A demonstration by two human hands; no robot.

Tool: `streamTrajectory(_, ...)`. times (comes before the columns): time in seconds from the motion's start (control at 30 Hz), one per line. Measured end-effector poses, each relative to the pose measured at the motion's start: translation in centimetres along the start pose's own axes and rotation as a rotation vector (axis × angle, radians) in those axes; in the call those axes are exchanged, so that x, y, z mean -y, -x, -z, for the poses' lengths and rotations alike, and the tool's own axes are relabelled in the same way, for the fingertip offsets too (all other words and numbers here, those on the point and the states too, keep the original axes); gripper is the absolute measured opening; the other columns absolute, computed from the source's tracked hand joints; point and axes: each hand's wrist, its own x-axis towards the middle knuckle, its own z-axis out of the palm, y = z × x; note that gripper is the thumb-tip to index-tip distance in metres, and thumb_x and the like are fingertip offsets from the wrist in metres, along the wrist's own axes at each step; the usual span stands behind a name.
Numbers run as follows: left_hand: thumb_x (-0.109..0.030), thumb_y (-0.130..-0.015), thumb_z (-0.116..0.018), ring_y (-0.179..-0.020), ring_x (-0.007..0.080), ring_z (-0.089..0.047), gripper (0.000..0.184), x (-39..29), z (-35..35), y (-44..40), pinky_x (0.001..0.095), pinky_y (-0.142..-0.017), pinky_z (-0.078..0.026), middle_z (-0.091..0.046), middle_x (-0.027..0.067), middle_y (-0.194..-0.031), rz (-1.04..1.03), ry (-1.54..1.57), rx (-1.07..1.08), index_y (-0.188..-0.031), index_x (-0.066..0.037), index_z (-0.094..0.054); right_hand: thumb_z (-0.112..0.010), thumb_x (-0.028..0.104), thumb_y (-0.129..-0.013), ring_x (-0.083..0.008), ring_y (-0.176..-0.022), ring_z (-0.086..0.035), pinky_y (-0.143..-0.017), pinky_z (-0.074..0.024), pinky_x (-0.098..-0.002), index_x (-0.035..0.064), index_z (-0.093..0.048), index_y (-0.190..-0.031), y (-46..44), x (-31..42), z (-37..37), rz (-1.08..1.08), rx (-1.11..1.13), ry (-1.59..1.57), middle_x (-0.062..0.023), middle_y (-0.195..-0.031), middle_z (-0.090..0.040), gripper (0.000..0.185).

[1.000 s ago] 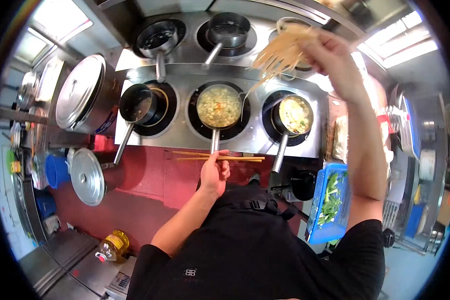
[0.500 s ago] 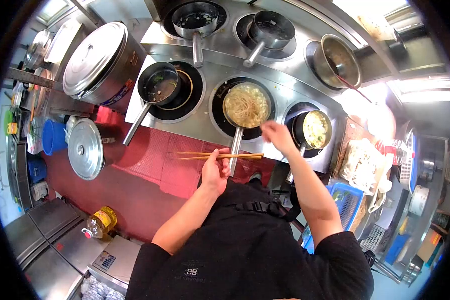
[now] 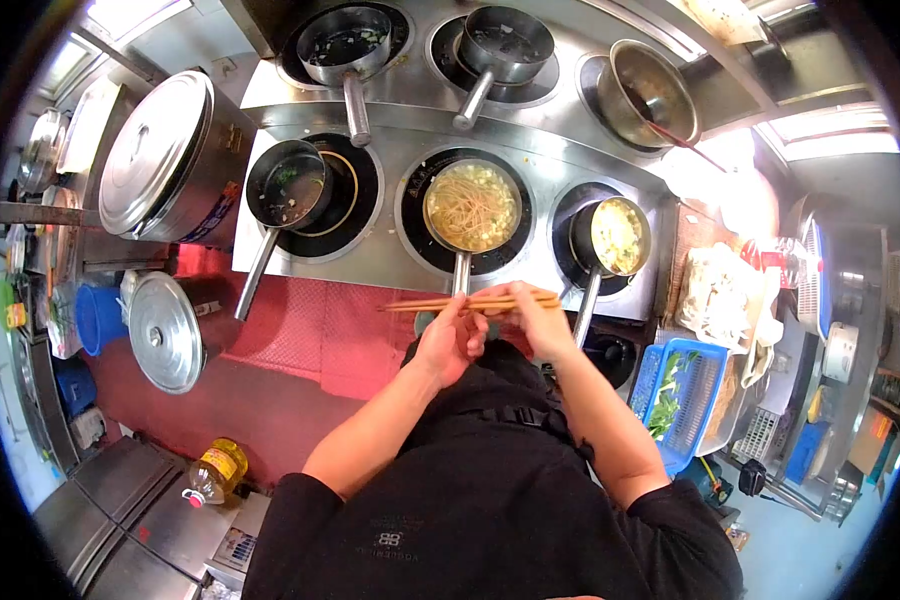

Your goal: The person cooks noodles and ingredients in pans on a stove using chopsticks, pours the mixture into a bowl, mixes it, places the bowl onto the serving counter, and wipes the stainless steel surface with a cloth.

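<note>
In front of my body, a pair of wooden chopsticks [image 3: 420, 304] lies almost level, crossing above the centre pan's handle. My left hand [image 3: 448, 345] pinches it near the middle, palm partly turned up. Around the right end, my right hand [image 3: 538, 325] has its fingers closed; some fingertips are hidden. Just beyond both hands, a long-handled pan [image 3: 462, 270] sits on the centre front burner. Thin brown noodles [image 3: 473, 208] lie in its broth with pale chopped pieces. To the right stands another pan [image 3: 586, 300] with yellowish food [image 3: 618, 238] in it.
A dark pan [image 3: 260, 265] rests at the front left burner. Two more pans [image 3: 356, 110] [image 3: 478, 95] and a steel bowl [image 3: 660, 110] with a stick in it occupy the back row. Right of me is a blue basket [image 3: 712, 400] with greens; a large lidded pot [image 3: 155, 165] stands left.
My right hand has come down and left from beside the centre pan onto the chopsticks' right end. The left hand still holds them. The camera view has shifted slightly.
</note>
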Motion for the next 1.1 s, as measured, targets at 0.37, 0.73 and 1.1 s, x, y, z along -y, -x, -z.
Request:
streamTrajectory(0.37, -0.036, -0.092, -0.054, -0.072, 0.0117, -0.053, 0.034, 5.9, 14.9, 3.0, 0.0273, -0.063, -0.043, -0.06, 0.0046, -0.083, -0.337, -0.562, -0.724, -0.106, -0.006, -0.064, -0.063, 0.014, -0.092, -0.0129, -0.091, -0.063, -0.08, -0.0499, -0.0246, 0.0, -0.066, -0.109, -9.3, 2.0, 4.6, 0.493, -0.084, 0.353, -0.0083, -0.101, -0.068, 0.022)
streamTrajectory(0.73, -0.041, -0.094, -0.045, -0.101, 0.0223, -0.054, 0.047, 17.7, 21.9, 8.8, 0.0353, -0.091, -0.041, -0.06, 0.0134, -0.11, -0.042, -0.737, -0.773, -0.115, 0.0, -0.058, -0.058, 0.015, -0.095, -0.0109, -0.078, -0.063, -0.071, -0.051, -0.0237, 0.0, -0.068, -0.108, -7.4, 8.2, 12.5, 0.438, -0.227, 0.451, -0.0068, -0.091, -0.07, 0.022)
streamTrajectory(1.1, -0.042, -0.096, -0.041, -0.109, 0.0228, -0.051, 0.05, 18.6, 22.2, 7.1, 0.0346, -0.097, -0.038, -0.057, 0.0156, -0.12, -0.16, -0.676, -0.713, -0.122, -0.002, -0.053, -0.055, 0.014, -0.096, -0.0105, -0.085, -0.062, -0.074, -0.0517, -0.0235, 0.003, -0.065, -0.115, -9.5, 5.7, 7.4, 0.475, -0.133, 0.334, -0.0044, -0.097, -0.067, 0.024)
